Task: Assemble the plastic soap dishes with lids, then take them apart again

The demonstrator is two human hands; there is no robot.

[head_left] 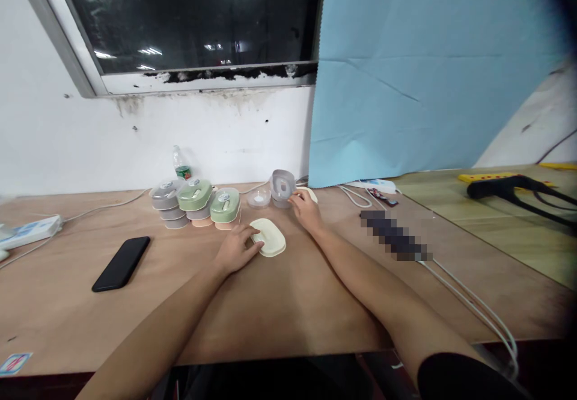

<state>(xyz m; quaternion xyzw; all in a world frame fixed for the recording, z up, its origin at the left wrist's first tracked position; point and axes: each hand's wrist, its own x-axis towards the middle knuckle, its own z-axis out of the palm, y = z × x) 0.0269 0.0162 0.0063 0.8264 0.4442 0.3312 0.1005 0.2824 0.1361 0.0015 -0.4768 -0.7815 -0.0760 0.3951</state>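
lid: cream | tub: grey | stacked containers: grey, green, peach | sheet: light blue | tabletop: brown

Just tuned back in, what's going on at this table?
A person is working with both bare hands over the table. The left hand is on a cream piece lying there; the right hand is at a grey box farther back, though its grip is unclear. Stacked boxes stand to the left, and a phone lies nearer, apart from both hands.
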